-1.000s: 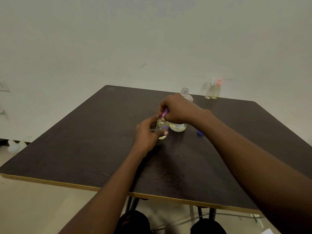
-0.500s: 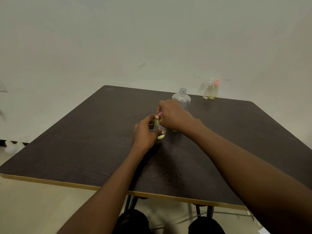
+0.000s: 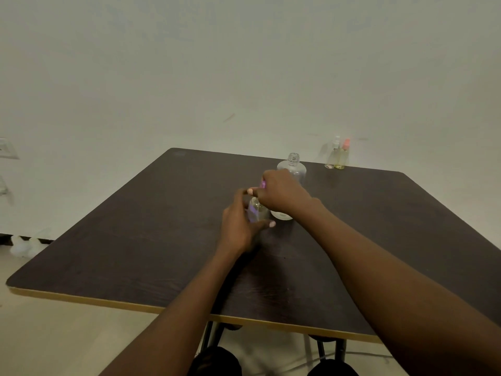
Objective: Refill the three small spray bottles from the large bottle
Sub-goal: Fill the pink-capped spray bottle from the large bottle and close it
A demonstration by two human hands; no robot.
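At the middle of the dark table (image 3: 135, 253) my left hand (image 3: 240, 225) grips a small clear spray bottle (image 3: 256, 211) with yellowish liquid. My right hand (image 3: 282, 194) is curled over its top, pinching the purple spray cap (image 3: 262, 183). Just behind my right hand stands the large clear bottle (image 3: 293, 165), uncapped and partly hidden, with a little liquid at its base. Two other small spray bottles stand together at the table's far edge: one with a white cap (image 3: 333, 154), one with a pink cap (image 3: 343, 156).
A pale wall rises right behind the table's far edge. White plastic containers (image 3: 23, 245) sit on the floor at the left. A wall socket (image 3: 6, 149) is at the far left. The table's front edge has a light wood trim.
Both hands have stayed on the small bottle. My right hand has turned slightly on the purple cap, and the blue object seen by my right forearm a second ago is now hidden.
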